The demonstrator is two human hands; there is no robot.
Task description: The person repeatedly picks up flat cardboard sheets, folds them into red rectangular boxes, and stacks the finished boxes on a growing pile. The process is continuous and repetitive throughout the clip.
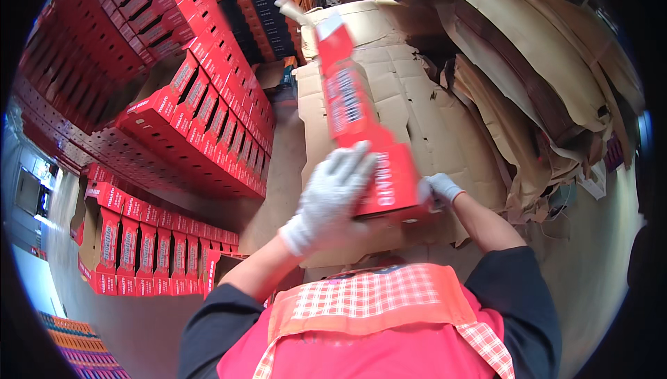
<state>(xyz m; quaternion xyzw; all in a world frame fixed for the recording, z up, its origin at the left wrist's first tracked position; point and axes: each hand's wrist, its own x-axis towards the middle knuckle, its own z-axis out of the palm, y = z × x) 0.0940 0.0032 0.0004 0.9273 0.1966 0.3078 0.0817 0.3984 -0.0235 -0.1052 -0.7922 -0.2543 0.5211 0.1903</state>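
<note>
A red cardboard box [390,179] with white lettering on its sides is held in front of my body, its long side stretching away from me and its far end smeared by motion. My left hand [332,195], in a pale grey glove, grips the near left part, fingers laid over the red cardboard. At the near right corner, my right hand [443,188], gloved the same way, has its fingers bent against the box; the fingertips are partly hidden. Beneath the box lies a pile of flat brown cardboard [410,101].
Tall stacks of red boxes [208,111] rise on the left, with a lower row of red boxes [149,250] nearer me. Orange and black boxes [260,14] stand at the back. Bent brown cardboard sheets [542,52] lean in a heap on the right.
</note>
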